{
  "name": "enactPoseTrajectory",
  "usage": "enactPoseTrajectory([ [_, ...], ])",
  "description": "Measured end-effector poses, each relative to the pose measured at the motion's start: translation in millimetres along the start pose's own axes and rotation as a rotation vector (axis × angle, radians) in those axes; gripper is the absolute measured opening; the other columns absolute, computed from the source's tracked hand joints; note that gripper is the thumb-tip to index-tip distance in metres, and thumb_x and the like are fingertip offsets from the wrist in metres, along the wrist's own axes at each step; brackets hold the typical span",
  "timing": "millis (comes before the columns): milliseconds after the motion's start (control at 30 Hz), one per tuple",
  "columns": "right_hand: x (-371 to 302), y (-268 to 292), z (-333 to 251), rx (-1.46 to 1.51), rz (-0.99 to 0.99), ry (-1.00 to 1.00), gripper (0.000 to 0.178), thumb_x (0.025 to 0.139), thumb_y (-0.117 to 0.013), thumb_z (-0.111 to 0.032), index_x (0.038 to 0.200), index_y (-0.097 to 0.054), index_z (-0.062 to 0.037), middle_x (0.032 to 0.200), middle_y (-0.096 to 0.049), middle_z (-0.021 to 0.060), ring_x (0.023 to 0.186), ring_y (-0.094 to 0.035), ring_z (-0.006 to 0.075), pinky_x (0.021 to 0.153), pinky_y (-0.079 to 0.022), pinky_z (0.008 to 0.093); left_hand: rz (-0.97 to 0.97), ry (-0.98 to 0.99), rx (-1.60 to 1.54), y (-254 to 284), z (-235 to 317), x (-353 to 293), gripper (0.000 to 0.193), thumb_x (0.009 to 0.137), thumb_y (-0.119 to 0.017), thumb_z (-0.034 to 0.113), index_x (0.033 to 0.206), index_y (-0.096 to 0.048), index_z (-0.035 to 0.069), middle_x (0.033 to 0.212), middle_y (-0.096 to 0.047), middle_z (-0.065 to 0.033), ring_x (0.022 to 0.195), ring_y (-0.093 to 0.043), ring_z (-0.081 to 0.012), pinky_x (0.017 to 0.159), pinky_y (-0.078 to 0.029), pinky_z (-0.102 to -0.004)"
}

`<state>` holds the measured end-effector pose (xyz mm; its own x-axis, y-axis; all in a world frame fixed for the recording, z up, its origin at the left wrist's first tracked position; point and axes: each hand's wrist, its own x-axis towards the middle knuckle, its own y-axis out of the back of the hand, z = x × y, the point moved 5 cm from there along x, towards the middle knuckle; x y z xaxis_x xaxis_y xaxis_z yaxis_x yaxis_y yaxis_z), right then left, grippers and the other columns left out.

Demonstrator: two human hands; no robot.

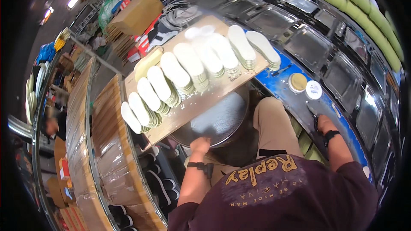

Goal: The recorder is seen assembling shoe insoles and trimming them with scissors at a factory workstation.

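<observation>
My left hand (pixel 200 145) is closed in a fist beside the near rim of a round metal tub (pixel 233 134); whatever its fingers hold, if anything, is hidden. On the blue-edged bench at the right, my right hand (pixel 326 124) is wrapped round a dark-handled tool (pixel 316 117) with a thin metal tip, its exact kind unclear. A wooden board (pixel 171 124) lies tilted across the tub. Stacks of white insoles (pixel 174 69) stand in a row on it, with small white scraps around them. A yellowish insole (pixel 147 66) lies at the row's far left side.
Two round tubs, one with a yellow top (pixel 298 82) and one white (pixel 314 90), stand on the blue bench (pixel 274 86). Shiny black trays (pixel 308 45) line the right. Wrapped racks (pixel 109 132) and dark shoes (pixel 156 184) are at the left. A cardboard box (pixel 137 13) sits behind.
</observation>
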<state>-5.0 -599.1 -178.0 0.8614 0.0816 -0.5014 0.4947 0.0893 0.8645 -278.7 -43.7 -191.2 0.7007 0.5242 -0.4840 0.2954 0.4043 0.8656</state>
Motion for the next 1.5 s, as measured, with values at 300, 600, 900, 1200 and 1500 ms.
enactPoseTrajectory([
  [300, 3.7, -11.4, 8.5, 0.094, 0.117, -0.005, 0.021, 0.081, -0.056, -0.011, 0.095, -0.07, -0.0039, 0.105, -0.066, 0.0223, 0.1, -0.063, 0.0386, 0.085, -0.051, 0.0448, -0.015, 0.015, 0.104, -12.7, -0.8, 9.1, 0.044, 0.094, -0.041, 0.044, 0.107, -0.07, 0.013, 0.109, -0.067, -0.015, 0.106, -0.062, -0.0346, 0.088, -0.048, -0.0469],
  [600, -26.2, 5.0, 17.7, 0.169, -0.015, -0.041, 0.025, 0.082, -0.058, -0.013, 0.101, -0.07, -0.0028, 0.113, -0.065, 0.0199, 0.104, -0.063, 0.0356, 0.087, -0.051, 0.0416, 0.074, -0.082, 0.1, -23.7, -9.7, 20.2, 0.041, 0.093, -0.044, 0.04, 0.1, -0.07, 0.009, 0.1, -0.067, -0.0206, 0.097, -0.063, -0.0396, 0.083, -0.049, -0.0484],
  [900, -59.9, 2.2, 66.0, 0.315, 0.216, -0.047, 0.022, 0.072, -0.068, -0.016, 0.092, -0.067, -0.0084, 0.094, -0.068, 0.0132, 0.09, -0.065, 0.0332, 0.077, -0.052, 0.0431, 0.093, -0.135, 0.037, -27.0, -8.1, 26.7, 0.036, 0.09, -0.049, 0.036, 0.097, -0.072, 0.008, 0.095, -0.067, -0.0221, 0.093, -0.063, -0.041, 0.081, -0.048, -0.0473],
  [1200, -51.2, -43.2, 80.0, 0.314, 0.099, -0.042, 0.027, 0.071, -0.067, -0.024, 0.09, -0.069, -0.0056, 0.093, -0.069, 0.0171, 0.09, -0.066, 0.0344, 0.078, -0.052, 0.0444, 0.061, -0.163, 0.043, -30.7, -16.7, 37.2, 0.036, 0.087, -0.048, 0.032, 0.093, -0.072, 0.006, 0.093, -0.066, -0.023, 0.091, -0.062, -0.0424, 0.081, -0.047, -0.0475],
  [1500, -44.1, -6.9, 85.1, 0.491, -0.221, -0.002, 0.03, 0.061, -0.076, -0.014, 0.08, -0.068, 0.0081, 0.082, -0.069, 0.02, 0.072, -0.068, 0.0292, 0.063, -0.051, 0.0418, 0.077, -0.297, 0.151, -43.0, -33.7, 48.1, 0.038, 0.088, -0.042, 0.033, 0.091, -0.072, 0.01, 0.097, -0.067, -0.0193, 0.093, -0.061, -0.0404, 0.082, -0.047, -0.0473],
])
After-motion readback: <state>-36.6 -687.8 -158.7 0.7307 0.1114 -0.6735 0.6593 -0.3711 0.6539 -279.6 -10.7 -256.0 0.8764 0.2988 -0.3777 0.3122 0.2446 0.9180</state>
